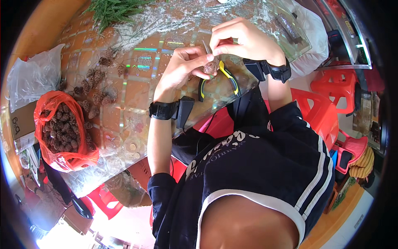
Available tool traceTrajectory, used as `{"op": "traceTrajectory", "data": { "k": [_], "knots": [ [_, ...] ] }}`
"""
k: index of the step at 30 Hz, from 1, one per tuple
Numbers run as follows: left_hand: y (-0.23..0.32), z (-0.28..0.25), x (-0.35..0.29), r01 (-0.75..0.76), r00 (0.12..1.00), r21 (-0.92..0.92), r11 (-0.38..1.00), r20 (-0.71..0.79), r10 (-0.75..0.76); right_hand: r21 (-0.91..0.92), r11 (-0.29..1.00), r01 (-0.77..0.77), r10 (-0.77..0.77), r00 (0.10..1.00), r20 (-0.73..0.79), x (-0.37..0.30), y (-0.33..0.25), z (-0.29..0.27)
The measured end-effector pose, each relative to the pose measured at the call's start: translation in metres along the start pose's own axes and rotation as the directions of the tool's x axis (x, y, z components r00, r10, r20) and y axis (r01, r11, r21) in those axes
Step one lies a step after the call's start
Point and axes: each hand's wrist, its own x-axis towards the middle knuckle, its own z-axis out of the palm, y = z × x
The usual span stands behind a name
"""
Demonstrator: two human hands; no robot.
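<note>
My left hand (185,67) is closed around a small brown pine cone (211,67), gripping it between thumb and fingers. Close against it, my right hand (244,40) bends over the cone's top with thumb and fingertips pinched together; what they grip, if anything, is too small to make out. A thin grey pointed strip (205,47) sticks up between the two hands. Just below them on the table lie pliers (230,77) with yellow and black handles, their jaws partly hidden by my hands.
A red plastic bag (42,114) full of pine cones stands at the table's left, with several loose pine cones (98,97) beside it. Green sprigs (110,10) and white-dusted twigs (153,25) lie at the far side. Red plastic stools (317,112) stand to the right.
</note>
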Motion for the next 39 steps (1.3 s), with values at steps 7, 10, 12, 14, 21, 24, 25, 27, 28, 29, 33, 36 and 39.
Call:
{"op": "traceTrajectory", "data": {
  "k": [7, 10, 12, 14, 21, 24, 25, 27, 28, 29, 33, 36, 39],
  "knots": [
    [0.001, 0.002, 0.002, -0.210, 0.972, -0.102, 0.972, -0.131, 0.196, 0.072, 0.979, -0.190, 0.202, 0.950, -0.239, 0.000, 0.009, 0.009],
    [0.003, -0.001, 0.000, -0.263, 0.959, -0.130, 0.956, -0.139, 0.245, 0.177, 0.972, -0.154, 0.210, 0.909, -0.360, 0.002, 0.009, 0.015],
    [0.003, -0.006, -0.002, -0.271, 0.960, -0.143, 0.952, -0.115, 0.256, 0.294, 0.941, -0.165, 0.281, 0.866, -0.414, 0.003, 0.002, 0.025],
    [0.001, -0.007, -0.002, -0.285, 0.956, -0.173, 0.943, -0.120, 0.267, 0.511, 0.845, -0.157, 0.436, 0.755, -0.490, 0.004, -0.010, 0.034],
    [0.001, -0.006, -0.001, -0.294, 0.955, -0.262, 0.919, -0.106, 0.275, 0.693, 0.721, -0.014, 0.532, 0.651, -0.541, -0.001, -0.010, 0.061],
    [-0.003, -0.007, 0.000, -0.274, 0.962, -0.252, 0.928, -0.069, 0.265, 0.726, 0.688, -0.005, 0.536, 0.678, -0.503, 0.002, -0.008, 0.065],
    [-0.003, -0.007, 0.001, -0.275, 0.962, -0.251, 0.928, -0.067, 0.266, 0.714, 0.700, -0.017, 0.519, 0.698, -0.493, 0.003, -0.006, 0.065],
    [-0.003, -0.008, 0.001, -0.275, 0.960, -0.278, 0.920, -0.032, 0.278, 0.700, 0.714, -0.027, 0.501, 0.718, -0.483, 0.003, -0.006, 0.065],
    [-0.003, -0.008, 0.001, -0.276, 0.959, -0.292, 0.916, -0.015, 0.284, 0.713, 0.701, -0.028, 0.511, 0.716, -0.475, 0.004, -0.009, 0.065],
    [-0.003, -0.008, 0.001, -0.277, 0.958, -0.291, 0.916, -0.015, 0.285, 0.726, 0.687, -0.030, 0.522, 0.715, -0.465, 0.004, -0.011, 0.064],
    [-0.003, -0.007, 0.000, -0.282, 0.956, -0.281, 0.917, -0.004, 0.293, 0.752, 0.658, 0.028, 0.525, 0.700, -0.485, 0.005, -0.014, 0.067],
    [0.000, -0.002, -0.002, -0.326, 0.944, -0.264, 0.908, -0.040, 0.327, 0.714, 0.698, 0.048, 0.511, 0.666, -0.544, 0.006, -0.014, 0.070],
    [0.003, 0.002, -0.001, -0.395, 0.910, -0.045, 0.918, -0.152, 0.385, 0.623, 0.782, 0.023, 0.483, 0.609, -0.629, 0.008, -0.013, 0.076]
  ]
}}
